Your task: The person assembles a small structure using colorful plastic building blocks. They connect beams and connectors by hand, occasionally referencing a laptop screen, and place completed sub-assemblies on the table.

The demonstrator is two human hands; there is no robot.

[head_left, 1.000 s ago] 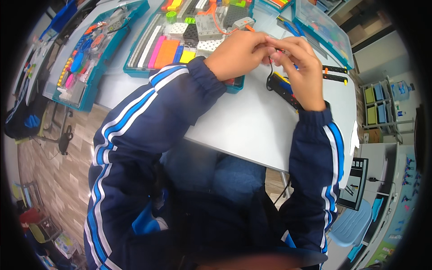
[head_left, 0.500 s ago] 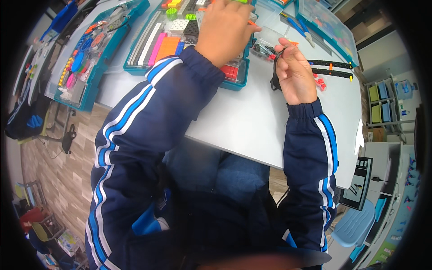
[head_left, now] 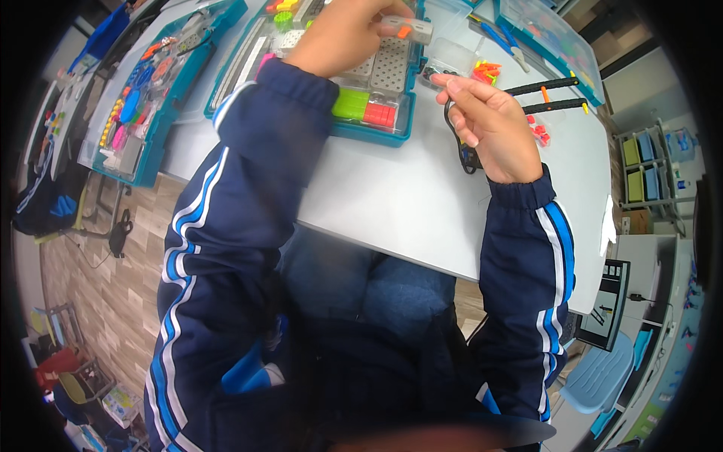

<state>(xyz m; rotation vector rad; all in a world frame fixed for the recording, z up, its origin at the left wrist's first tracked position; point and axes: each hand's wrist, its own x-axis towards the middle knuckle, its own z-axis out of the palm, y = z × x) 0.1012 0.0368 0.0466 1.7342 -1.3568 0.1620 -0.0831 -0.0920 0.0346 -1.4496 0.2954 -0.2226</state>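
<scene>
My left hand (head_left: 343, 36) is closed over the teal parts box, its fingers gripping a light grey block (head_left: 422, 32) with an orange piece on it. Compartments of the parts box (head_left: 403, 138) hold grey perforated plates (head_left: 390, 64), a green block (head_left: 350, 104) and red blocks (head_left: 379, 114). To the right, my right hand (head_left: 497, 124) is raised above the table with fingers curled. A black cable (head_left: 468, 160) hangs in a loop from its fingertips. Two black beams (head_left: 556, 106) joined by an orange connector (head_left: 545, 94) pass behind this hand, which hides their near ends.
A second teal box (head_left: 151, 154) of colourful parts stands to the left. Behind my right hand are a small clear tray (head_left: 452, 56), orange and yellow pieces (head_left: 486, 73) and blue-handled pliers (head_left: 501, 41). Loose red pieces (head_left: 541, 137) lie on the white table (head_left: 392, 192).
My left hand has drawn back leftward, and the grey block now shows in its fingers. My right hand has turned slightly; the black beams now tilt up toward the right.
</scene>
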